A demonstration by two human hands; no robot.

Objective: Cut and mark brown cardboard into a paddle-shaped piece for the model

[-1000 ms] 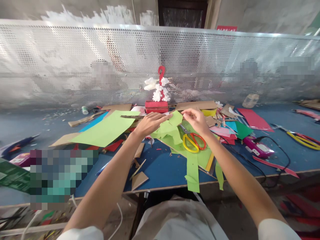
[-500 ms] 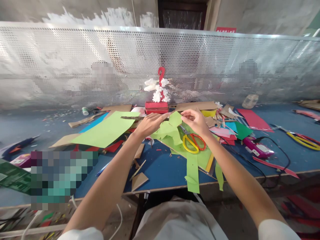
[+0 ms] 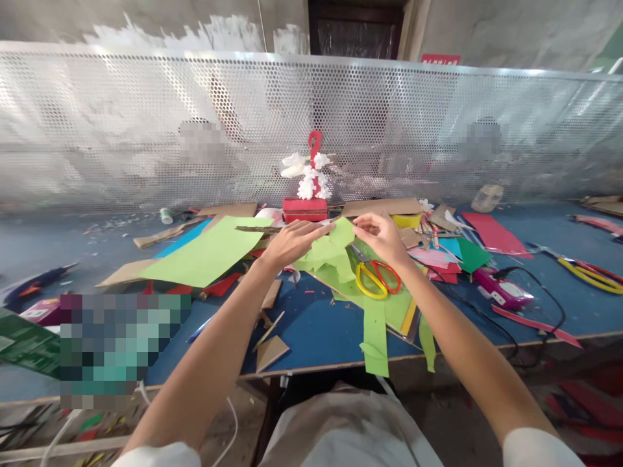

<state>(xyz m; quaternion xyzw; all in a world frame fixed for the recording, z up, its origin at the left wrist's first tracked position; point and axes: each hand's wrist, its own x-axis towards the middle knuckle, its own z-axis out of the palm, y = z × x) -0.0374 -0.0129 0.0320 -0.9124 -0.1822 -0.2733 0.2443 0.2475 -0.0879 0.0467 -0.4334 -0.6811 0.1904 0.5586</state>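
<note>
A small cut piece of light green paper [image 3: 343, 231] is between my two hands above a heap of green scraps [image 3: 331, 257]. My left hand [image 3: 298, 241] reaches from the left, fingers long and close together, with the tips at the paper's left edge; its thumb is hidden. My right hand [image 3: 378, 233] is curled, thumb and forefinger pinching the right edge. Just below the right hand lie scissors [image 3: 372, 279] with yellow and red handles, on green paper. A large light green sheet [image 3: 209, 251] lies left of my left hand.
Behind the hands stands a red box [image 3: 305, 209] carrying white flower shapes [image 3: 307, 183]. A perforated metal screen [image 3: 389, 130] runs along the back. On the right are a purple box [image 3: 503, 288], a black cable [image 3: 549, 311] and more scissors [image 3: 584, 269]. Green strips [image 3: 374, 331] hang over the front edge.
Almost nothing differs. Both hands stay at the small green piece, with at most a slight shift of the fingers.
</note>
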